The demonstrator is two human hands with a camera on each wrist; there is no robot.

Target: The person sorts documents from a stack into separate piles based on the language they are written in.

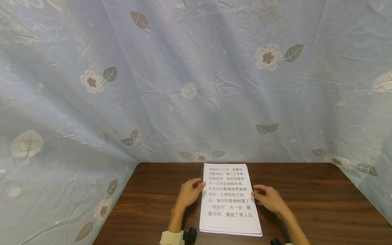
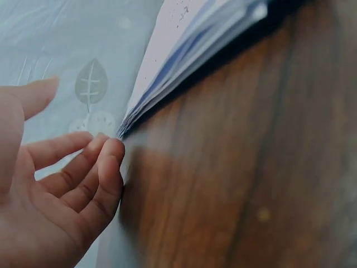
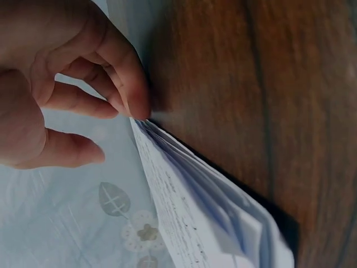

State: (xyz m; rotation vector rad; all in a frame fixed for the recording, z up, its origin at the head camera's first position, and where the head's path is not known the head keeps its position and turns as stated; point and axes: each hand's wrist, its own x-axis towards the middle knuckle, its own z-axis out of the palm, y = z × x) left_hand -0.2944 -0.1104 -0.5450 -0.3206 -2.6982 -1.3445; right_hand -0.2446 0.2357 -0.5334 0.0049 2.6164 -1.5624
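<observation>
A stack of white printed paper (image 1: pixel 229 223) lies on the brown wooden table, its top sheet covered in lines of large black Chinese characters. At its left edge rests my left hand (image 1: pixel 189 194), fingertips right at the side of the sheets and thumb raised apart. My right hand (image 1: pixel 269 199) is at the opposite edge, with loosely bent fingers touching the side of the stack. In the left wrist view the layered page edges (image 2: pixel 184 67) fan slightly. The right wrist view shows similar loose layers (image 3: pixel 223 206), with the thumb held off the paper.
The wooden table (image 1: pixel 150 200) extends to both sides of the stack. A pale blue curtain with leaf and flower prints (image 1: pixel 214 85) hangs behind the table's far edge and along the left. Black wrist straps (image 1: pixel 190 235) show near the front.
</observation>
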